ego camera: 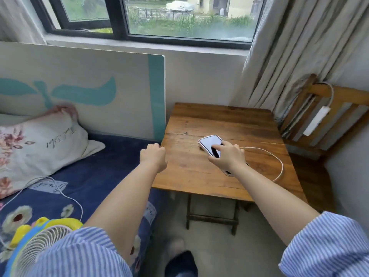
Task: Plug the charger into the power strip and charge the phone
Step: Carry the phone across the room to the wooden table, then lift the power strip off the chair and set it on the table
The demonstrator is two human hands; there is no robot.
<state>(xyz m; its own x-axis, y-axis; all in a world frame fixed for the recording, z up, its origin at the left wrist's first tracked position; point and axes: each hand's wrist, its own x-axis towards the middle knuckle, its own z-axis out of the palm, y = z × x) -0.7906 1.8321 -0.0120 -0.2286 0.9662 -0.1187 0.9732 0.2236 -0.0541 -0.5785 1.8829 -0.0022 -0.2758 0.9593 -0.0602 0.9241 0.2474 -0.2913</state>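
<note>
Wooden and worn, the small table (199, 176) stands between the bed (95, 176) and a slatted wooden chair (339, 108) under the window (159, 19). On its top lies the phone (210, 143), dark screen up, turned at a slant with its far corner toward the wall. The right hand (227, 156) rests over the near half of the phone, forefinger stretched flat on the glass and thumb out at the near side; the palm covers the rest, so whether the fingers actually grip the phone cannot be told. A white cable (273, 156) runs out from under that hand, loops across the tabletop toward the right edge and curls back toward the wrist; its join with the phone is hidden. A small dark-and-white object lies on the table just under the right wrist, too covered to identify. The left hand (152, 155) hovers at the table's left edge, curled into a loose fist with nothing visibly in it. The white power strip (316, 120) sits apart from the phone, leaning on the chair's slats with its own cord rising over the top rail. On the bed are a floral pillow (40, 144), another white cord and a yellow fan (40, 240).
</note>
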